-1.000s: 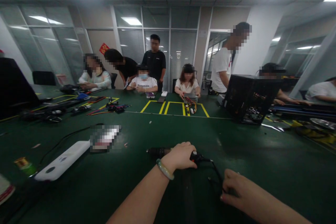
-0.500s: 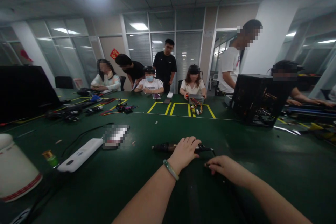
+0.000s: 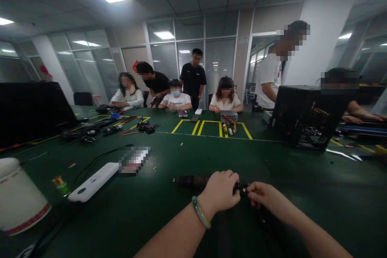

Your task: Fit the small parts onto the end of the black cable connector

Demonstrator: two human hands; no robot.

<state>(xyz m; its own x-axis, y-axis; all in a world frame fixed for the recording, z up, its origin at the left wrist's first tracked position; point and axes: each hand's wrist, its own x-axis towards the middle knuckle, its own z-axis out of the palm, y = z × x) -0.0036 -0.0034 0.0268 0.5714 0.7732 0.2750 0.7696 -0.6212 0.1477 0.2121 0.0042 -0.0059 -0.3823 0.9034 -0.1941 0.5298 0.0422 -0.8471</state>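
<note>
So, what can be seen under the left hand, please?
A dark cylindrical tool: one end sticks out toward the picture's left. The part beneath the left hand is covered, so its shape there cannot be seen.

white T-shirt (image 3: 178,99) — "Happniss", probably | black shirt (image 3: 192,79) — small lettering, illegible
</note>
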